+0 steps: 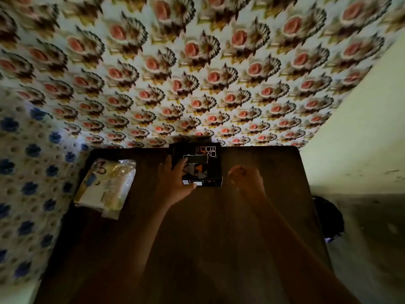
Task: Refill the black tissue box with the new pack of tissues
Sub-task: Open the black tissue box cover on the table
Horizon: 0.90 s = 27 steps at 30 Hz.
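Observation:
The black tissue box (201, 165) with orange and grey marks lies flat at the far middle of the dark wooden table (197, 238). My left hand (175, 183) grips its left side, fingers over the top and thumb at the near edge. My right hand (245, 178) hovers just right of the box with its fingers loosely curled, holding nothing. The new pack of tissues (107, 185), in clear plastic wrap with a yellow and white print, lies on the table's left part, apart from both hands.
A wall with a rose pattern (197, 73) rises right behind the table. A blue-flowered cloth (28, 183) hangs at the left. A plain pale wall (350, 139) and a dark round object (328, 218) on the floor are at the right.

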Each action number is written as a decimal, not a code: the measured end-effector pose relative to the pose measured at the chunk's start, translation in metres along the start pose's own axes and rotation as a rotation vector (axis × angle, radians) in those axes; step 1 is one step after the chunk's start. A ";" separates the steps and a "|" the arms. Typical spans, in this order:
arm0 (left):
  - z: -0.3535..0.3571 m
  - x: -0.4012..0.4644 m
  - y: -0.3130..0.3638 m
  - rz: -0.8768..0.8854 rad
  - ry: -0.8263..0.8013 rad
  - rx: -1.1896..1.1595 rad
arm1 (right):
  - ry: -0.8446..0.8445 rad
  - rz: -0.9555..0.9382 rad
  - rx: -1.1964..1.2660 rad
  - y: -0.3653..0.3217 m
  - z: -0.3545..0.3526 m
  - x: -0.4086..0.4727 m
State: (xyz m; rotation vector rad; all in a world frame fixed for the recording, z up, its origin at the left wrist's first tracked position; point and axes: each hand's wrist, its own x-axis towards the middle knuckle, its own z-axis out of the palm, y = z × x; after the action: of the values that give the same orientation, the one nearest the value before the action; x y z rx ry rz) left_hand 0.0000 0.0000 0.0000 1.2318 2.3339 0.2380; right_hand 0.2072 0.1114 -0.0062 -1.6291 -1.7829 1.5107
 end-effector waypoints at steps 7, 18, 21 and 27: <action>0.011 0.030 -0.018 0.058 0.033 0.047 | -0.098 0.122 0.019 0.011 0.013 0.067; 0.017 0.037 -0.027 0.123 0.068 0.021 | -0.260 0.199 0.217 0.013 0.033 0.079; 0.019 0.039 -0.029 0.124 0.084 0.023 | -0.274 0.201 0.248 0.015 0.033 0.079; 0.020 0.042 -0.029 0.108 0.079 0.041 | -0.314 0.178 0.232 0.016 0.030 0.088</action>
State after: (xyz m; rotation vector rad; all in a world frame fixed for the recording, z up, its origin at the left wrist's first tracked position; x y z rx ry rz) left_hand -0.0312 0.0158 -0.0426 1.3942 2.3521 0.2814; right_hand 0.1648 0.1692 -0.0684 -1.5362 -1.5617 2.0675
